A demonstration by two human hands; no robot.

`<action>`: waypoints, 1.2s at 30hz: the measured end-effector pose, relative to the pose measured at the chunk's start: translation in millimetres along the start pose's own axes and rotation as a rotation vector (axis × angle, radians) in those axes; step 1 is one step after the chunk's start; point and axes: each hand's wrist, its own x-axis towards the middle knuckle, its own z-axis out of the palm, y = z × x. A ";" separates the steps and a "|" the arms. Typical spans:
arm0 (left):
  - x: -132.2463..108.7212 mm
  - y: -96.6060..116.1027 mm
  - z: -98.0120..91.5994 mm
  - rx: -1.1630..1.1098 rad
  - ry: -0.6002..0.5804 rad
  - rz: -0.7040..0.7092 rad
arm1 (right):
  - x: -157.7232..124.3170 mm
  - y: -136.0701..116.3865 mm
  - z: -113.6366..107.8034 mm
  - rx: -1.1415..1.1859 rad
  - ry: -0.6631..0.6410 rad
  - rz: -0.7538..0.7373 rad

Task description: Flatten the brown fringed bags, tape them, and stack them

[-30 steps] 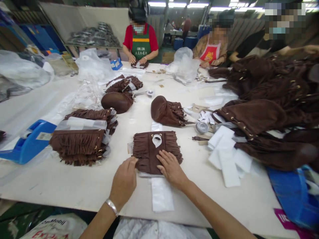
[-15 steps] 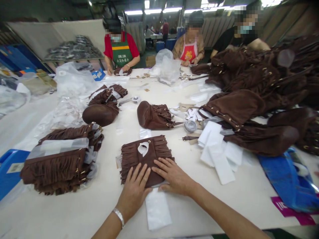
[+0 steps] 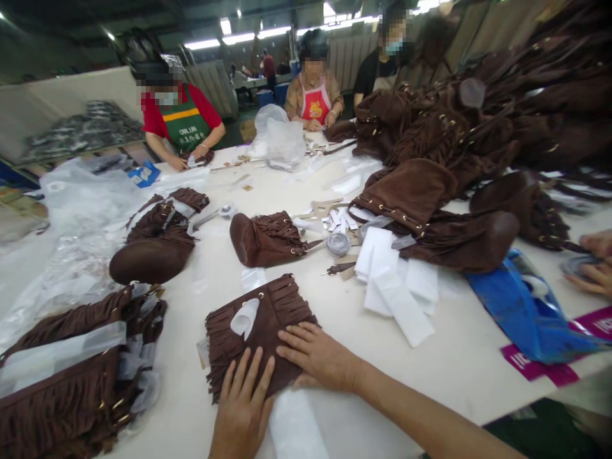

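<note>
A brown fringed bag (image 3: 282,306) lies flat on the table in front of me, with gold eyelets along its far edge and a white wrap (image 3: 245,319) poking up near that edge. My left hand (image 3: 245,401) rests on the bag's near left part, fingers spread. On its near right part lies my right hand (image 3: 320,357), palm down with fingers stretched out. A white strip of sheet (image 3: 295,424) sticks out from under the bag towards me. Just beyond stands another brown bag (image 3: 261,239), lying on its side.
Stacked fringed bags (image 3: 71,382) lie at left, and a large heap of brown bags (image 3: 430,134) fills the right. White folded sheets (image 3: 401,306), a tape roll (image 3: 338,243) and a blue bag (image 3: 530,312) lie nearer. Co-workers sit across; another person's hand (image 3: 595,268) shows at the right edge.
The view has turned to the right, so things appear further left. Both my hands stay flat on the fringed bag. Another person's hands have come into view at the right edge.
</note>
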 end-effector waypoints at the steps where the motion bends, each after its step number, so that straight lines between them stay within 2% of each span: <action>1: 1.2 0.4 -2.0 0.003 0.002 0.007 | -3.0 -0.9 -1.1 0.006 0.009 0.020; 5: 15.1 9.1 -15.0 0.031 0.005 0.047 | -10.4 -3.7 3.3 0.016 0.056 0.112; 7: 27.1 17.1 -19.9 0.027 -0.035 0.111 | -11.7 -4.7 7.1 0.034 0.072 0.135; 9: 39.1 23.9 -21.2 -0.001 -0.081 0.166 | -15.4 -5.1 6.5 0.077 0.085 0.144; 11: 47.7 26.7 -19.4 -0.050 -0.084 0.160 | -24.1 -4.0 1.0 0.142 0.128 0.196; 15: 51.5 20.7 -13.9 -0.192 -0.076 0.092 | -46.6 2.4 -10.1 0.265 0.404 0.569; 17: 49.9 16.4 -11.4 -0.233 -0.111 0.089 | -50.2 5.3 -9.4 0.329 0.440 0.651; 22: 47.4 11.3 -3.7 -0.220 -0.098 0.096 | -33.3 9.2 4.1 0.303 0.337 0.586; 27: 48.0 10.4 -0.7 -0.227 -0.072 0.112 | -25.5 12.6 11.7 0.260 0.332 0.554; 32: 48.6 11.1 -4.7 -0.210 -0.077 0.133 | -30.4 13.1 12.2 0.190 0.333 0.539; 36: 49.3 13.7 -9.2 -0.225 -0.134 0.110 | -33.1 9.3 0.3 0.022 0.217 0.548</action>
